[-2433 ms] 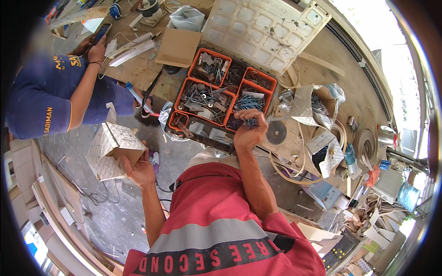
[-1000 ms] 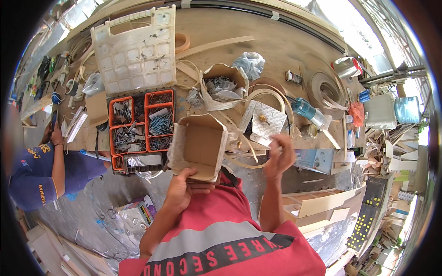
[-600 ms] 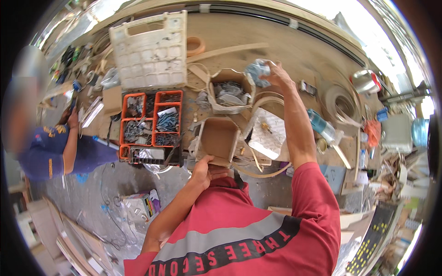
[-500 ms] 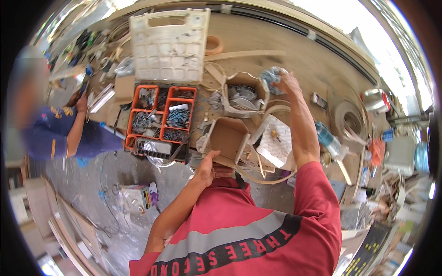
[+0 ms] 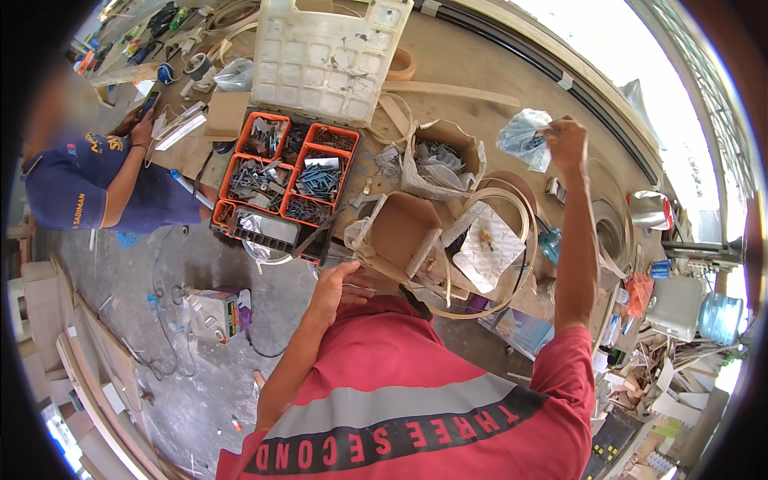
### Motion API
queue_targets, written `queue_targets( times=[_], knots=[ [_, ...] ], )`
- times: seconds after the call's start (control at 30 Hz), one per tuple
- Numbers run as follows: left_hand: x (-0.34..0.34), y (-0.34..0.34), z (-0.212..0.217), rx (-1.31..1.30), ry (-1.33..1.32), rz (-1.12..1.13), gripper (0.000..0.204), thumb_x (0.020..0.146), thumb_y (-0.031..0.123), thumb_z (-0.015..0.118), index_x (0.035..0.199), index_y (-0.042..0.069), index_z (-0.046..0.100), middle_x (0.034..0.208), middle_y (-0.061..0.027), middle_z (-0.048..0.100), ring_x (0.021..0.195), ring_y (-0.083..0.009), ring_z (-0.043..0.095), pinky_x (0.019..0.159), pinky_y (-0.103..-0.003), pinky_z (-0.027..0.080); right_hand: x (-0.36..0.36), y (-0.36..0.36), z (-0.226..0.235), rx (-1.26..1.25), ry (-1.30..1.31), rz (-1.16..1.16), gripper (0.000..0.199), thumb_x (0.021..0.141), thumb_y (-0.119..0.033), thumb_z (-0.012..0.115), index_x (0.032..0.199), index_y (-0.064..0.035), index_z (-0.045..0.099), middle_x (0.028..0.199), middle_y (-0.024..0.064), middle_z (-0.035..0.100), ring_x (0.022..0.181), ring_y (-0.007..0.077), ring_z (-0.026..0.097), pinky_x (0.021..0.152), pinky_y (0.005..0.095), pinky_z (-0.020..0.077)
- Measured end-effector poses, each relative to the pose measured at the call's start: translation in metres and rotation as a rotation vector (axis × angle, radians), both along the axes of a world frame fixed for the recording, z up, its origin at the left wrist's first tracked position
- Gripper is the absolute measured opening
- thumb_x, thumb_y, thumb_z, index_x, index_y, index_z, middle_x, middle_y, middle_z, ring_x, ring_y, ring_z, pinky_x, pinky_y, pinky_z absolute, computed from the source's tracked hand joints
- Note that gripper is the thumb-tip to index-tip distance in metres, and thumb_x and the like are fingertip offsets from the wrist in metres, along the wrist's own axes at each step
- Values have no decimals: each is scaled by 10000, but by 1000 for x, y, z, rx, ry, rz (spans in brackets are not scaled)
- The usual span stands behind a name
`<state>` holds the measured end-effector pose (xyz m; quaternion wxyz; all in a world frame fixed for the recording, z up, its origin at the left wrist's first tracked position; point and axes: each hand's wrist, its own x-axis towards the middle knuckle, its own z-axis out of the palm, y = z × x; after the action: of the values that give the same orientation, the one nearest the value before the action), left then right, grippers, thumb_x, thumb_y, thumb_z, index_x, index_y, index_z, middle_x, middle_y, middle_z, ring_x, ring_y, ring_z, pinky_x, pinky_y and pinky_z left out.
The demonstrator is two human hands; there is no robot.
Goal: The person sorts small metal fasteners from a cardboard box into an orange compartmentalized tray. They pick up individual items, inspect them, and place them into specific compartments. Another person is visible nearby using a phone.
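My right hand is raised over the far side of the workbench, its fingers closed on the top of a clear plastic bag with bluish contents I cannot make out. My left hand is by the bench's near edge, its fingers apart and nothing in them. Just beyond it sits an open cardboard box with a bare brown bottom. Behind that box stands a second cardboard box with metal hardware and plastic bags inside. To the left lies an open organizer case with orange bins of screws and small metal parts.
A white paper sheet and coiled edging strip lie right of the boxes. A wood strip crosses the bench behind. At the left, a person in a blue shirt holds a phone. A printed carton stands on the floor.
My right hand has lifted the plastic bag up and away to the right of the hardware box. My left hand has come off the near cardboard box. The view has shifted slightly.
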<state>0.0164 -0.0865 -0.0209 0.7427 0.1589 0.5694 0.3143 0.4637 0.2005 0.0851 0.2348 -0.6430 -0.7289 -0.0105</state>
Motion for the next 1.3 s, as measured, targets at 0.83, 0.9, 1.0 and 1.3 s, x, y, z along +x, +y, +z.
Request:
queue_targets(
  times=[0.83,0.9,1.0,1.3],
  knots=[
    [-11,66,-7,797,656,-414,580,867,234,759,1386,52,576,1137,-189,578,1062,-354,602,912,-411,493,-232,-162,-66,-577,111,305,194,754,-4,675,936,51,713,1029,239,667,967,398,674,862,447,561],
    [2,59,4,1041,884,-289,546,847,227,783,1346,74,621,1260,-188,555,1126,-355,571,970,-413,474,-227,-167,-49,-512,216,277,246,760,-11,692,999,47,700,1050,224,660,966,391,670,867,447,552],
    [9,64,18,1375,991,-485,491,840,243,754,1291,88,637,1454,-211,421,1324,-416,443,1057,-483,408,-223,-179,-30,-346,182,274,225,770,-6,709,989,45,702,1020,184,676,915,355,690,836,421,557],
    [20,69,9,1317,1330,-991,257,794,204,735,1041,142,773,1663,-163,211,1491,-431,230,1099,-510,323,-231,-207,-93,-551,-194,396,98,691,57,690,760,14,745,852,231,711,866,377,724,761,439,598]
  ],
)
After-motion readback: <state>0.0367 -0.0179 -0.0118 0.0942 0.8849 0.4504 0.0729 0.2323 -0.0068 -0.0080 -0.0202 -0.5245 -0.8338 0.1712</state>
